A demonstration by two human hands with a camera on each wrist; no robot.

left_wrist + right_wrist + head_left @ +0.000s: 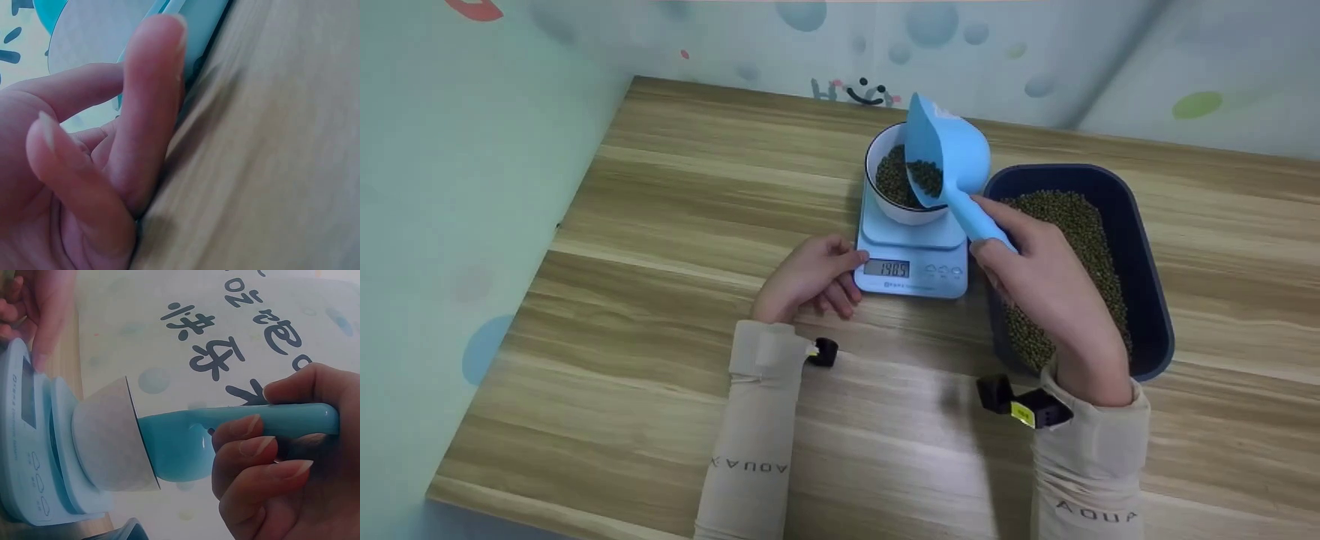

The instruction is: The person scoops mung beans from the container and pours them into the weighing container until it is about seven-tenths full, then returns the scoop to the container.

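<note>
My right hand [1054, 281] grips the handle of a light-blue scoop [966, 154], tilted on its side with its mouth over a white bowl [911, 215]. Small dark-green beans [926, 177] lie in the scoop, and more lie in the bowl. The dark-rimmed bowl stands on a light-blue kitchen scale [915, 238] with digits on its display [887, 268]. In the right wrist view the scoop [177, 447] overlaps the bowl's rim. My left hand [814, 274] rests at the scale's left edge, thumb by the display, other fingers [149, 107] loosely bent beside it.
A dark-blue tub [1159, 330] holding many of the same beans stands right of the scale, under my right forearm. The wooden table [660, 225] meets a patterned wall [735, 45] at the back and another wall [435, 225] at the left.
</note>
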